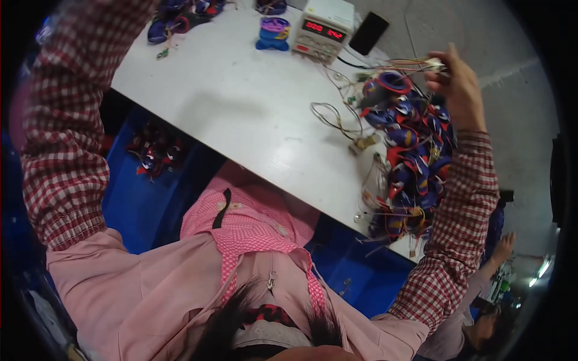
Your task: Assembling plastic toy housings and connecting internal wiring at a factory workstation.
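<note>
Wire bundle (409, 62): its long axis extends left from my right grip (462, 90), above the far right part of the tabletop (241, 123), toward the power supply (325, 30) at the far edge. Whether the two connect cannot be determined. My right grip is nearly closed, fingertips apparently pinching the white connector (435, 65) at the bundle's right end; blur conceals exact contact. The pile of purple-and-red parts (415, 147) lies just nearward of this grip, along the tabletop's right end, extending toward the near right corner. My right hand is nearer to both bundle and pile. My left hand lies outside the view; its state cannot be determined. Only its checked sleeve (66, 138) shows, at the tabletop's left side.
</note>
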Action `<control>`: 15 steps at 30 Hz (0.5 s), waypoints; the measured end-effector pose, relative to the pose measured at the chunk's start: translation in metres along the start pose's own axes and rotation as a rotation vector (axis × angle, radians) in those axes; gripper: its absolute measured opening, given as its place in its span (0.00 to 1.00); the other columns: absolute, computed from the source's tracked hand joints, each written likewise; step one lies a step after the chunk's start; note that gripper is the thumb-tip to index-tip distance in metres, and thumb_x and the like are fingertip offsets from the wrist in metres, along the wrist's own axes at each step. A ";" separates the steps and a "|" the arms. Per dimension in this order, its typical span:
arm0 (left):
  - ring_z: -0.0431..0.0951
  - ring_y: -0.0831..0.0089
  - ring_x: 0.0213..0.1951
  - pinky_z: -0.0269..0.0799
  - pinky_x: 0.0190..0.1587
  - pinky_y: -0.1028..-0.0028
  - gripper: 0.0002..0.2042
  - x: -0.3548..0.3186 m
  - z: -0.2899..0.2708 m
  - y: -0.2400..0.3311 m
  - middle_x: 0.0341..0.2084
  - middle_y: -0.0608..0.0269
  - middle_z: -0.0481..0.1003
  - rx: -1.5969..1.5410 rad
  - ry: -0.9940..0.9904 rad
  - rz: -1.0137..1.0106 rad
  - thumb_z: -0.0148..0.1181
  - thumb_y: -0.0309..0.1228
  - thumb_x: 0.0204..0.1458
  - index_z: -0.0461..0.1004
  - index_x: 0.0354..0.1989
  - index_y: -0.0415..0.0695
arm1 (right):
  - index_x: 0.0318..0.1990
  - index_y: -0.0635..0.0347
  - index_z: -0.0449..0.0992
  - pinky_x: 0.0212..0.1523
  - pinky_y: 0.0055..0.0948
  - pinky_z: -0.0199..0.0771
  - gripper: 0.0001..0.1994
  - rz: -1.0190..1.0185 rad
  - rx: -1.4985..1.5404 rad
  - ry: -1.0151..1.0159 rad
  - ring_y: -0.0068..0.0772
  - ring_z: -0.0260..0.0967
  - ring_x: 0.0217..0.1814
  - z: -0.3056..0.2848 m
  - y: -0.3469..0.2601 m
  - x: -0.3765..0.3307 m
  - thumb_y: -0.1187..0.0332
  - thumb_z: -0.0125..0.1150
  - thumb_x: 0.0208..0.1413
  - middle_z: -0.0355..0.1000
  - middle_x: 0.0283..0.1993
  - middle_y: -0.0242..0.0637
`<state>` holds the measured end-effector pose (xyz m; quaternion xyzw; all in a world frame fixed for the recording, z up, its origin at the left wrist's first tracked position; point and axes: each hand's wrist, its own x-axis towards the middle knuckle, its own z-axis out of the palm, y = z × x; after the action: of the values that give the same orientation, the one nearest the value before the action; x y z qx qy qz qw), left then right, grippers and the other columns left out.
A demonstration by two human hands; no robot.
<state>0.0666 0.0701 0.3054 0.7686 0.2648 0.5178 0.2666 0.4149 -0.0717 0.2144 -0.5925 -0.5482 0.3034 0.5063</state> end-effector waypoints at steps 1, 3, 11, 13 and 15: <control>0.70 0.78 0.20 0.67 0.20 0.80 0.11 -0.008 -0.013 -0.009 0.25 0.59 0.72 0.018 -0.010 -0.096 0.55 0.32 0.53 0.68 0.39 0.36 | 0.41 0.71 0.71 0.28 0.21 0.77 0.26 0.050 0.082 -0.047 0.26 0.72 0.31 0.019 0.006 0.003 0.49 0.47 0.60 0.69 0.34 0.39; 0.68 0.80 0.20 0.65 0.20 0.80 0.10 -0.035 -0.040 -0.025 0.22 0.63 0.71 0.022 -0.034 -0.186 0.56 0.30 0.52 0.69 0.37 0.37 | 0.42 0.71 0.71 0.29 0.24 0.78 0.25 0.141 0.231 -0.147 0.29 0.73 0.31 0.073 0.023 0.006 0.50 0.47 0.60 0.69 0.35 0.41; 0.72 0.78 0.23 0.68 0.27 0.78 0.09 -0.109 -0.109 -0.114 0.23 0.63 0.75 0.168 -0.052 -0.280 0.57 0.29 0.50 0.74 0.34 0.35 | 0.43 0.70 0.69 0.27 0.22 0.78 0.26 0.243 0.311 -0.413 0.26 0.72 0.26 0.249 0.054 -0.013 0.48 0.45 0.60 0.70 0.31 0.39; 0.74 0.76 0.24 0.69 0.29 0.78 0.10 -0.111 -0.119 -0.126 0.25 0.62 0.76 0.228 -0.104 -0.335 0.57 0.30 0.49 0.75 0.35 0.35 | 0.43 0.70 0.69 0.26 0.23 0.77 0.26 0.231 0.285 -0.475 0.26 0.72 0.26 0.267 0.060 -0.012 0.49 0.45 0.61 0.70 0.31 0.39; 0.74 0.77 0.25 0.69 0.29 0.77 0.10 -0.109 -0.119 -0.134 0.24 0.62 0.76 0.280 -0.093 -0.303 0.56 0.31 0.50 0.75 0.35 0.35 | 0.43 0.70 0.69 0.26 0.23 0.77 0.25 0.262 0.233 -0.547 0.27 0.72 0.27 0.277 0.073 -0.012 0.51 0.47 0.60 0.70 0.32 0.39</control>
<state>-0.0980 0.1083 0.1811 0.7726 0.4340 0.3938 0.2442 0.1835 -0.0008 0.0602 -0.4925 -0.5447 0.5747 0.3612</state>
